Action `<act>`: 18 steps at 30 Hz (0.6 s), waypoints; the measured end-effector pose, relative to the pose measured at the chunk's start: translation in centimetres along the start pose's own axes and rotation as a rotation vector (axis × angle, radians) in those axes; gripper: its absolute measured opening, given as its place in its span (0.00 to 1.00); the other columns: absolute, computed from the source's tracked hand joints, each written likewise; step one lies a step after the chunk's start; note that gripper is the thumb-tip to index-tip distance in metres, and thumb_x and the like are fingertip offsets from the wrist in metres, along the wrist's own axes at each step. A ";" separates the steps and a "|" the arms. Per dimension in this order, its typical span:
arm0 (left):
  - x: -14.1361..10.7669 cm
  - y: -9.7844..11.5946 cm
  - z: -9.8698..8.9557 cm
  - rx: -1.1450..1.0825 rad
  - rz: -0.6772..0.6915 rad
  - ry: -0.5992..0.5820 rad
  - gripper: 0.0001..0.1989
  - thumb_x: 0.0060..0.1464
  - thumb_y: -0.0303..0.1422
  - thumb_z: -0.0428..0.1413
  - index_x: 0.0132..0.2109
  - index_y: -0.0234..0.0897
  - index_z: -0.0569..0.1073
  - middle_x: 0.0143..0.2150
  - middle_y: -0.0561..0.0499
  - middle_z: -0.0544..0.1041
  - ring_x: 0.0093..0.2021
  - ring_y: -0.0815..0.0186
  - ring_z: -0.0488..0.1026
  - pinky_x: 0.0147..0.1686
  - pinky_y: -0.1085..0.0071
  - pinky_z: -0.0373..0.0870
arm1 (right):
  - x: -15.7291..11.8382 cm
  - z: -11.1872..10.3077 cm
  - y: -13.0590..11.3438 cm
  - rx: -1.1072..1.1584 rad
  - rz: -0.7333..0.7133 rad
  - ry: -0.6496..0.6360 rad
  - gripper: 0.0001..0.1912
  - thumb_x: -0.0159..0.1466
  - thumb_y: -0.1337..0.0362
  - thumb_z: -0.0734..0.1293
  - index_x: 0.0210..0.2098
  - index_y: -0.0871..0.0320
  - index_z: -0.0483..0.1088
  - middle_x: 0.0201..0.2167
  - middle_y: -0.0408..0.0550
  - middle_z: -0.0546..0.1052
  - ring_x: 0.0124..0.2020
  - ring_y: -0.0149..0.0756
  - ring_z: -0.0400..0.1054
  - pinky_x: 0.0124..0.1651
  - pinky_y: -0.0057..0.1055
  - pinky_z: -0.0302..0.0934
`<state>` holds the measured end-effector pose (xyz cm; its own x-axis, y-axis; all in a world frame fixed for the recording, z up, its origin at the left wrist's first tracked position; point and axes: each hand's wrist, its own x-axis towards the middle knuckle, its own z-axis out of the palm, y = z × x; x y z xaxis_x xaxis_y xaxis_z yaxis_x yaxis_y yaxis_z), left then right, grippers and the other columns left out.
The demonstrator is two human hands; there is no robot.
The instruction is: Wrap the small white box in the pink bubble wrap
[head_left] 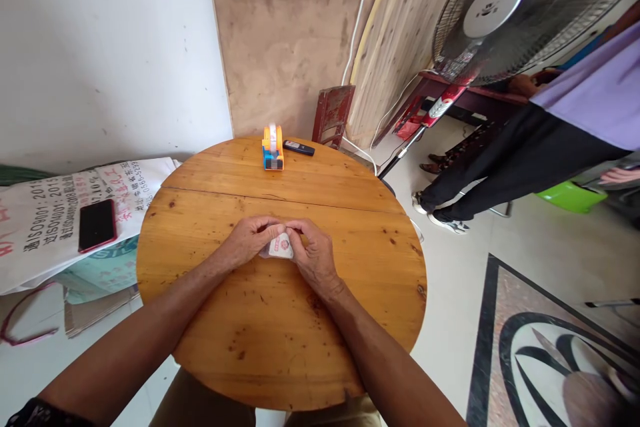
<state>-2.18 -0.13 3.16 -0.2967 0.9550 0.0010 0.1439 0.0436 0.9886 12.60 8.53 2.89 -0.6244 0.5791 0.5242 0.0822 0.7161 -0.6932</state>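
"What are the fingers doing?"

"The left hand and the right hand are pinching the far edge of a small white packet, printed in red, at the middle of a round wooden table."

"Is the packet touching the tabletop?"

"The angle isn't letting us tell."

"And past the hands?"

"An orange-and-blue tape dispenser is standing near the far edge; a black remote-like device is lying just to its right. A red chair is standing beyond."

"Farther out?"

"At left, a red-edged phone is resting on a printed white sack. At far right, a person is wearing a purple top, near a standing fan."
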 end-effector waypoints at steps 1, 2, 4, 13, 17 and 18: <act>0.0 0.0 -0.2 -0.003 -0.003 -0.012 0.19 0.53 0.46 0.57 0.39 0.33 0.79 0.35 0.48 0.79 0.35 0.62 0.73 0.36 0.70 0.67 | 0.0 0.2 0.1 -0.024 -0.014 0.006 0.10 0.65 0.65 0.61 0.37 0.54 0.75 0.35 0.48 0.80 0.37 0.38 0.73 0.42 0.34 0.65; 0.0 0.0 -0.3 -0.019 -0.015 -0.032 0.19 0.53 0.45 0.58 0.40 0.33 0.79 0.36 0.48 0.79 0.36 0.61 0.73 0.36 0.70 0.68 | 0.0 0.4 0.2 -0.041 -0.022 0.011 0.10 0.65 0.65 0.61 0.36 0.54 0.75 0.34 0.48 0.80 0.37 0.38 0.73 0.42 0.34 0.65; 0.0 0.0 -0.7 -0.065 -0.044 -0.073 0.19 0.51 0.42 0.59 0.43 0.33 0.78 0.38 0.48 0.79 0.37 0.61 0.74 0.38 0.69 0.68 | 0.1 0.5 0.4 -0.050 -0.023 0.015 0.10 0.65 0.66 0.61 0.36 0.54 0.75 0.34 0.48 0.80 0.37 0.38 0.73 0.42 0.33 0.65; 0.3 -0.9 -0.8 -0.136 -0.105 -0.080 0.20 0.47 0.36 0.62 0.48 0.33 0.76 0.40 0.47 0.80 0.39 0.61 0.75 0.40 0.68 0.68 | 0.6 -0.1 0.8 0.095 0.086 0.006 0.08 0.63 0.64 0.64 0.34 0.55 0.77 0.34 0.46 0.81 0.35 0.37 0.75 0.42 0.32 0.67; 0.4 -0.7 -0.8 -0.118 -0.120 -0.074 0.20 0.47 0.38 0.62 0.47 0.33 0.77 0.39 0.47 0.80 0.37 0.62 0.75 0.38 0.69 0.68 | 0.7 -0.3 1.0 0.108 0.083 -0.007 0.09 0.63 0.62 0.65 0.34 0.55 0.77 0.34 0.46 0.82 0.36 0.38 0.75 0.42 0.32 0.68; 0.4 -0.6 -0.8 -0.114 -0.121 -0.068 0.20 0.47 0.39 0.62 0.46 0.33 0.77 0.38 0.48 0.80 0.36 0.62 0.75 0.37 0.69 0.68 | 0.7 -0.3 1.0 0.098 0.072 -0.017 0.09 0.64 0.62 0.65 0.34 0.54 0.78 0.34 0.46 0.82 0.36 0.38 0.75 0.43 0.33 0.68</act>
<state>-3.09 0.01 2.70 -0.2404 0.9625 -0.1257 0.0021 0.1300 0.9915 12.49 9.75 2.75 -0.6327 0.6202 0.4638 0.0514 0.6312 -0.7739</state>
